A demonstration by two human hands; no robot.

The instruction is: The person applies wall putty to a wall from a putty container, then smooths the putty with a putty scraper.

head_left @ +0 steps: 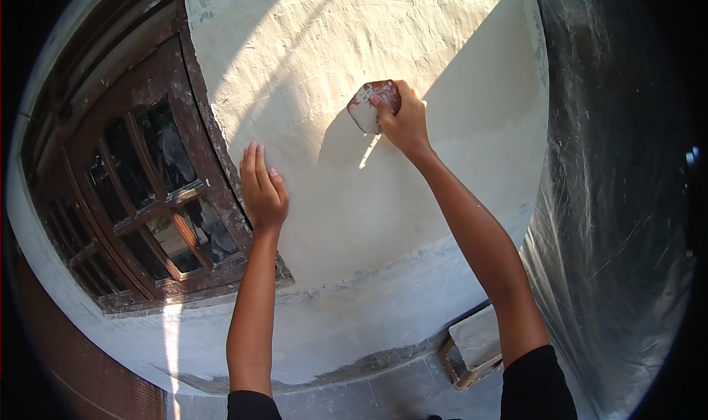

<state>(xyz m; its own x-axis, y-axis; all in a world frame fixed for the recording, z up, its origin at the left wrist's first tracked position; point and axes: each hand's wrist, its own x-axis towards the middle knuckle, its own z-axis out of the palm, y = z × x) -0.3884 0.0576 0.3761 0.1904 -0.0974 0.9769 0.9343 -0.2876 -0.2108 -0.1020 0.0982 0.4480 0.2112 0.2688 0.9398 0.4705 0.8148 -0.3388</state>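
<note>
The right hand [404,121] presses a pad [372,104] flat against the wall [442,44], high up and right of the middle of the view. The pad is reddish-brown with a coat of pale dust over its lower left part, and it sits under the right fingers [386,103], which are clenched over its right edge while the rest of it sticks out to the left of them. A dark shadow of hand and arm falls on the wall below and left of the pad, with 1 thin sliver of light just under it. The left hand [263,188] lies lower and well apart from the pad, palm flat on the wall, its fingers [251,162] released, straight and close together, pointing up and holding nothing. The wall is cream and rough where the sun hits it, smoother in the shaded part at right, and grey along its lower band. Just left of the left hand runs the brown frame of a window [158,199] with several small panes, its wood speckled with pale spots. To the right a clear plastic sheet [619,199] hangs, streaked with white and covering whatever is behind it. Down near the floor [398,390], beside the right forearm, stands a small wooden stool [476,346] with a dusty top. Nothing lies between either hand and the wall but the pad itself.
</note>
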